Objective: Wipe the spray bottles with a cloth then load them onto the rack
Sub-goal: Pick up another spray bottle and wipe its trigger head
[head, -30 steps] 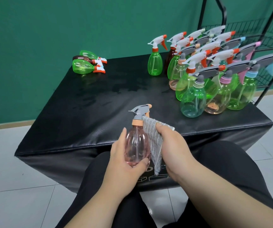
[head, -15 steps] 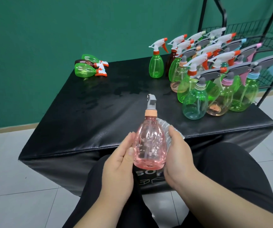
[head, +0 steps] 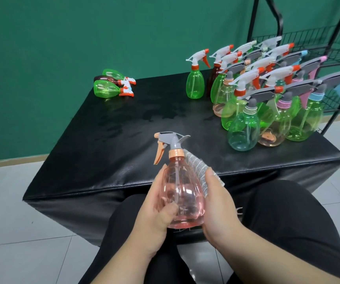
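One pink bottle (head: pixel 182 197) is in hand, held upright over the lap, just off the near edge of the black table (head: pixel 124 140). We note the left hand (head: pixel 154 214) wrapped round its lower left side, thumb across the front and fingers curled behind. The right hand (head: pixel 218 206) presses a grey cloth (head: pixel 197 167) against the right shoulder of the bottle, thumb laid along the cloth; its other fingers are hidden behind, so we cannot tell how they lie.

We judge this to be mid-wipe. The rack (head: pixel 339 48) shows no bottles that we can make out.

Risks from here:
- Smooth plastic and a one-handed hold: turning the bottle under the cloth may let it slip to the floor.
- A loose cloth edge sits just below the trigger and may snag it.
- The crowd of standing bottles (head: pixel 267 103) lies between us and the rack; a low carry could topple several.
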